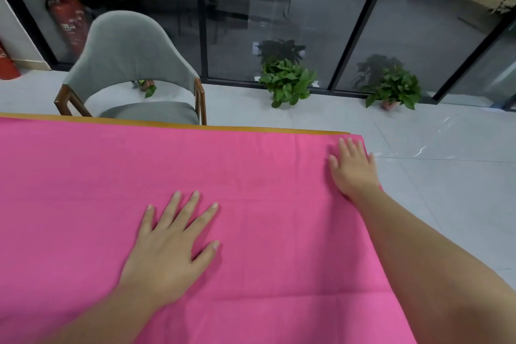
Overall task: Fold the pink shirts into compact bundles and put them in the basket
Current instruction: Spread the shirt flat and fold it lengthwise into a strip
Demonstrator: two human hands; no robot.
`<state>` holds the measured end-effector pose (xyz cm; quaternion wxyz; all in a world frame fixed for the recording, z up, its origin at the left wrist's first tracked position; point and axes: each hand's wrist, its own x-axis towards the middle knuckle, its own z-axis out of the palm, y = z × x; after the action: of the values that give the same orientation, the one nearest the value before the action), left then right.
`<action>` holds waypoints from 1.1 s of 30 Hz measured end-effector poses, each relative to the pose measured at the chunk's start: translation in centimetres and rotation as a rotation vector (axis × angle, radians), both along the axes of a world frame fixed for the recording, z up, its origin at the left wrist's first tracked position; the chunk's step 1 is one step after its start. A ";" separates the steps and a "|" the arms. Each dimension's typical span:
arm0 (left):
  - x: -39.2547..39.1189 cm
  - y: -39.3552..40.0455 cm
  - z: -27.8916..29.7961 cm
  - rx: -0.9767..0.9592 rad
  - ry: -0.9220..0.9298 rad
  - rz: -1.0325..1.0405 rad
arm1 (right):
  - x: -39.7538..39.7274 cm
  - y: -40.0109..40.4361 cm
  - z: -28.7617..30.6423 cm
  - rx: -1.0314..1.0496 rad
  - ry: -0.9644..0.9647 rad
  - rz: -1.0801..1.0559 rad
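Note:
A large pink cloth (111, 190) lies spread flat over the table and covers nearly all of it. My left hand (173, 243) presses on it near the middle, palm down with the fingers spread and straight. My right hand (353, 169) lies flat on the cloth's far right corner, fingers straight, close to the table's edge. Neither hand grips the fabric. A faint crease runs across the cloth near its front part. No basket is in view.
A thin strip of wooden table edge (251, 129) shows beyond the cloth. A grey chair (131, 64) stands behind the table at the left. Two potted plants (287, 81) (396, 89) sit on the tiled floor by a glass wall. Fire extinguishers (68, 19) stand far left.

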<state>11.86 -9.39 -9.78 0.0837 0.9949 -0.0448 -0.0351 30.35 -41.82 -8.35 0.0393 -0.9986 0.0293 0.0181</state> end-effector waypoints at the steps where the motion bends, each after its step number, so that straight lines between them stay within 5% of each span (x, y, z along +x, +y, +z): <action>1: 0.0 0.0 0.0 -0.004 -0.001 0.002 | 0.1 1.4 0.1 0.036 -0.020 0.090; 5: 0.0 0.0 0.1 -0.014 -0.029 0.001 | 0.7 4.7 -0.9 0.077 0.083 0.307; 11: 0.1 0.0 0.1 -0.022 -0.078 0.008 | 2.3 6.6 0.4 -0.010 0.139 0.089; 17: 0.1 -0.1 0.3 -0.010 0.058 -0.015 | -10.1 17.5 0.5 0.240 0.040 0.174; 20: 0.1 0.0 0.4 -0.018 -0.015 -0.015 | -15.6 20.5 -0.4 0.263 0.072 0.180; 27: 0.4 0.6 1.0 -0.050 0.057 -0.060 | -15.8 20.6 -0.9 0.139 0.056 0.188; 33: 4.7 9.4 0.9 0.013 0.087 -0.082 | -15.8 20.9 -1.1 0.070 0.060 0.175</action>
<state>16.58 0.03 -8.87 0.0775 0.9903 -0.0816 -0.0819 14.57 -20.92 -9.44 0.0717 -0.9944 -0.0577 0.0526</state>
